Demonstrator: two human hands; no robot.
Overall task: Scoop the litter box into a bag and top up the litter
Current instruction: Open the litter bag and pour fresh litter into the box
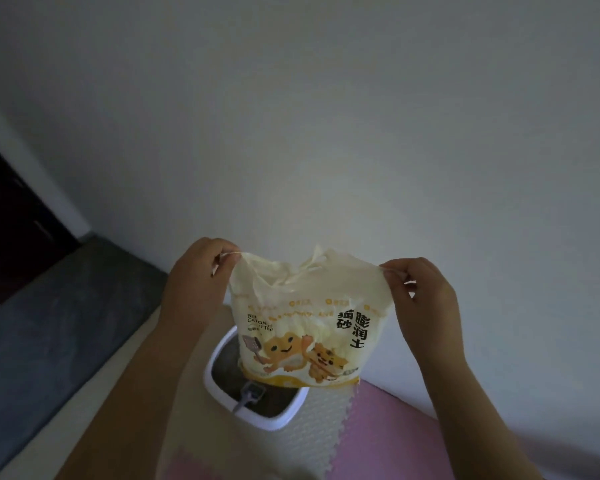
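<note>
Crinkled yellow litter bag [300, 327] pinched at its top corners by left hand [196, 271] and right hand [421, 289], above white rounded litter box [257, 415]

Litter bag [302, 327] thin crinkled plastic; litter box [219, 351] glossy plastic.

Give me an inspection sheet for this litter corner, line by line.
Surface: foam floor mats, pink and cream tiles.
Job's things: litter bag held up over white litter box; scoop lying inside the box.
Clutter: nothing seen.
Grippers: left hand and right hand each pinch a top corner of the bag, spreading it.
Cables: nothing seen.
Surroundings: plain wall, grey floor, dark door at left.
</note>
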